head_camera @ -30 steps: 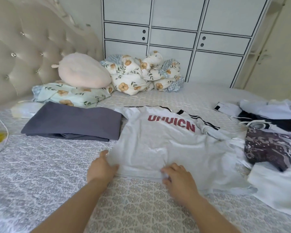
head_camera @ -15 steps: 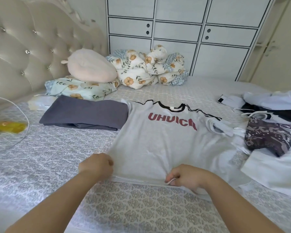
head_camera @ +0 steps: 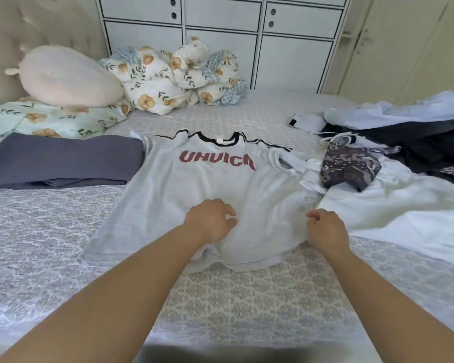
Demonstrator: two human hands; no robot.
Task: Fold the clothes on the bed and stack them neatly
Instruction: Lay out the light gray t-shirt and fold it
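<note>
White wardrobe doors back the bed (head_camera: 247,297), where the grey T-shirt (head_camera: 194,195) now lies spread flat, collar away from the person. Half a second ago both hands pinched its hem; now the left hand (head_camera: 210,221) rests loosely on the cloth and the right hand (head_camera: 325,229) hovers beside it, released. Smoothing looks finished, folding comes next; unfolded clothes (head_camera: 393,179) wait right of the shirt

Red capital letters reading "UHUICN" are printed across the chest of the grey T-shirt (head_camera: 194,195), just below its black-trimmed collar. No other text can be read.
</note>
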